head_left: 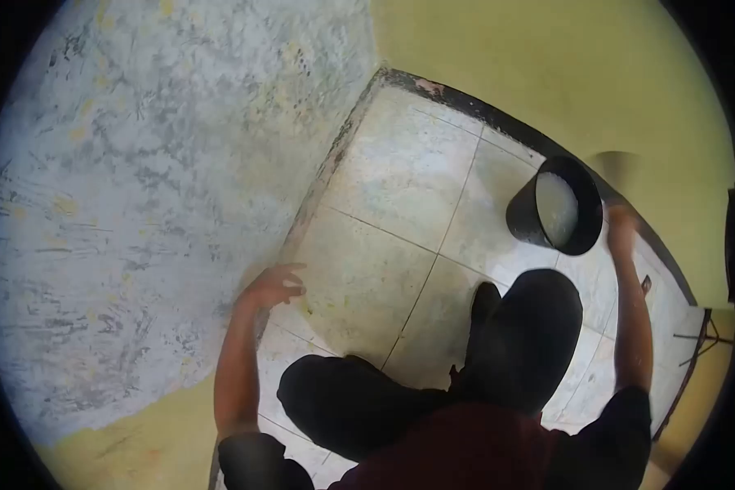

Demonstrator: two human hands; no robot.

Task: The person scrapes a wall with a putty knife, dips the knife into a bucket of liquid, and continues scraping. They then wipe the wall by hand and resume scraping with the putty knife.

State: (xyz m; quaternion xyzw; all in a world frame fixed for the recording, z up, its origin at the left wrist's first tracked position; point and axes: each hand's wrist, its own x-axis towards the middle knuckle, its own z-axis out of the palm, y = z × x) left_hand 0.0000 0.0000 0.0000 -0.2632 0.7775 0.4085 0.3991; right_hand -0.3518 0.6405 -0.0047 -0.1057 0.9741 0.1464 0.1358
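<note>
Pale tiles with thin dark joints are laid across the floor (367,273), edged by a dark, chipped skirting (498,116) below a yellow-green wall (547,61). The adjoining wall (155,188) is coated in streaked, patchy whitish grey. A black bucket (524,216) with whitish contents (555,211) is set near the skirting. Beside its rim, the right hand (622,229) is blurred; its grasp cannot be told. The left hand's (273,287) fingers are loosely spread, released, near the patchy wall.

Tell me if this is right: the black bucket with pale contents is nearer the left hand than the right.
Wrong side: the head view shows the black bucket with pale contents nearer the right hand than the left hand.
</note>
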